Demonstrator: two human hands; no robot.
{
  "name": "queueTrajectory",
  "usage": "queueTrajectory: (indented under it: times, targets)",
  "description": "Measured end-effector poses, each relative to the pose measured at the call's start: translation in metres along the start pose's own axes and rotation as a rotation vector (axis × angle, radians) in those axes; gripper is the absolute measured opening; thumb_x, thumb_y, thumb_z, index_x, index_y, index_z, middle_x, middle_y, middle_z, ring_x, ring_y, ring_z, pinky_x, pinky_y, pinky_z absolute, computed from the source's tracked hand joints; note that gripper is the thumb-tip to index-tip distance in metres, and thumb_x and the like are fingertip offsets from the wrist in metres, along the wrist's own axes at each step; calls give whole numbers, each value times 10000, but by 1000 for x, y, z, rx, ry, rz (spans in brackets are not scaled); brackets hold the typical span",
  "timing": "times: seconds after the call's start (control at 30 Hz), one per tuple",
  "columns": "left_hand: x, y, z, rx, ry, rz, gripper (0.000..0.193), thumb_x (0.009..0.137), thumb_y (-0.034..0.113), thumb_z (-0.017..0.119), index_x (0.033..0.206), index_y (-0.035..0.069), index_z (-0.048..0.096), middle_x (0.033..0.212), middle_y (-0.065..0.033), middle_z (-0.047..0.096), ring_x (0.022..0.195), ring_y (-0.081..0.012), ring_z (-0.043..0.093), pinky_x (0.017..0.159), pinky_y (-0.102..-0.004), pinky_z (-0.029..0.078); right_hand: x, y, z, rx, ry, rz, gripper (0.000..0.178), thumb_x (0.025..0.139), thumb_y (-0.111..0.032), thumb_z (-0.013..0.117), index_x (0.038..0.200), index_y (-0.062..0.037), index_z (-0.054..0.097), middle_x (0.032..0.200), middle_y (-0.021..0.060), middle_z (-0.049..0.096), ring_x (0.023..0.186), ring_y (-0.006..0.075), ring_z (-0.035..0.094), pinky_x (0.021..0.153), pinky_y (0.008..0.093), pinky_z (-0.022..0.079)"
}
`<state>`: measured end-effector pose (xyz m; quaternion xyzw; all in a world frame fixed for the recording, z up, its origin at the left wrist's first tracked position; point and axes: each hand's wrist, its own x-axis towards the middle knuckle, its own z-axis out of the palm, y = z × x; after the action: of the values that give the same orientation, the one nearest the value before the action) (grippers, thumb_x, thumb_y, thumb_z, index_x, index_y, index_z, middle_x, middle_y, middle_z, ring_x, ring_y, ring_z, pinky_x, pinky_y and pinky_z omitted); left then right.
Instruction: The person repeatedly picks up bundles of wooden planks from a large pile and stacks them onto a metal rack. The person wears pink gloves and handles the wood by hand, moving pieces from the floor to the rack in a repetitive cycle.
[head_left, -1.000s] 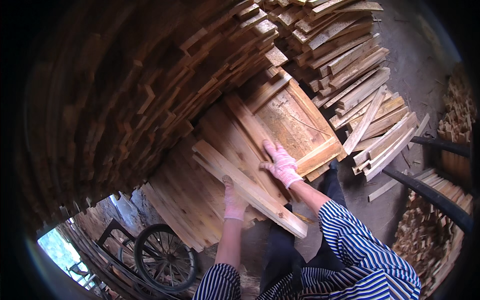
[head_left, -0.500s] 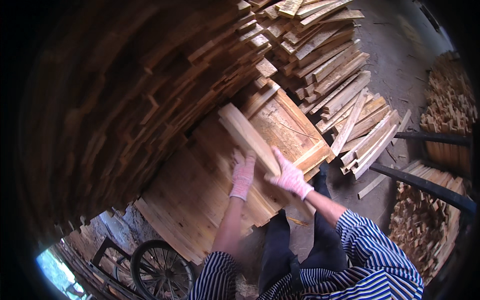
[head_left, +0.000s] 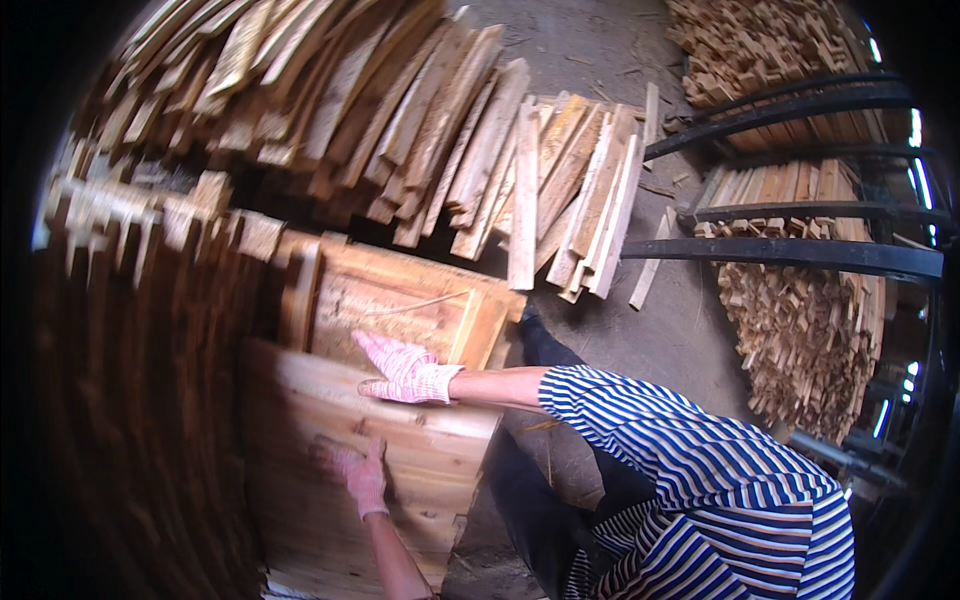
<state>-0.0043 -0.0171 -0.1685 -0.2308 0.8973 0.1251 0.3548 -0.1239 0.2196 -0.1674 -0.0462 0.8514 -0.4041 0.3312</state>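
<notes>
My right hand (head_left: 408,371), in a pink and white knit glove, rests at the far edge of a pale wooden board (head_left: 310,378). Its fingers stretch leftward with the thumb apart, and it grips nothing that I can see. Nearer to me, my left hand (head_left: 358,477), gloved alike, lies over the layer of boards (head_left: 420,487) with its fingers spread; they are dim and a little blurred. Beyond the pale board is a framed wooden panel (head_left: 395,300), with sawdust and a thin sliver on it.
A tall stack of wood (head_left: 150,400) rises close on the left. Loose slats (head_left: 480,170) are heaped beyond the panel. Dark metal bars (head_left: 790,252) cross at the right, before more piled wood (head_left: 800,330). My legs stand on the grey floor (head_left: 660,350).
The pale board, held between both hands before, now lies flat along the boards. Both hands have loosened and spread. My view has swung to the right.
</notes>
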Motion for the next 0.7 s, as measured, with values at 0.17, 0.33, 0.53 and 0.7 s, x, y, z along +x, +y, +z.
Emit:
queueTrajectory:
  times: [0.17, 0.33, 0.53, 0.7]
  targets:
    - [11, -34, 7, -2, 187, 14, 1200, 830, 579, 744, 1593, -49, 62, 1667, -281, 41, 1545, -429, 21, 1259, -486, 34, 22, 111, -121, -165, 628, 585, 1008, 885, -473, 652, 1636, -142, 66, 1690, 215, 31, 1554, 411, 77, 1231, 579, 131]
    - [-3, 142, 2, -467, 399, 183, 900, 960, 479, 649, 1583, 2, 209, 1631, -245, 238, 1505, -381, 242, 1238, -497, 205, 9, 240, -174, 177, 562, 1043, 1165, 806, -272, 831, 1629, -199, 9, 1641, 284, 131, 1460, 487, 291, 1164, 543, 347]
    - [-69, 360, 31, -785, 7, 711, 671, 998, 369, 620, 1539, 50, 386, 1568, -197, 413, 1465, -327, 371, 1235, -462, 273, -61, 291, -197, 331, 729, 777, 1048, 816, -301, 730, 1627, -208, 73, 1530, 245, 400, 1383, 425, 446, 1133, 474, 403]
    - [-51, 465, 121, -673, -474, 718, 522, 1007, 274, 620, 1389, -69, 526, 1378, -220, 602, 1304, -319, 564, 1095, -388, 428, -138, 333, -226, 202, 816, 940, 1116, 783, -356, 793, 1621, -157, 84, 1562, 216, 353, 1415, 419, 393, 1166, 478, 360]
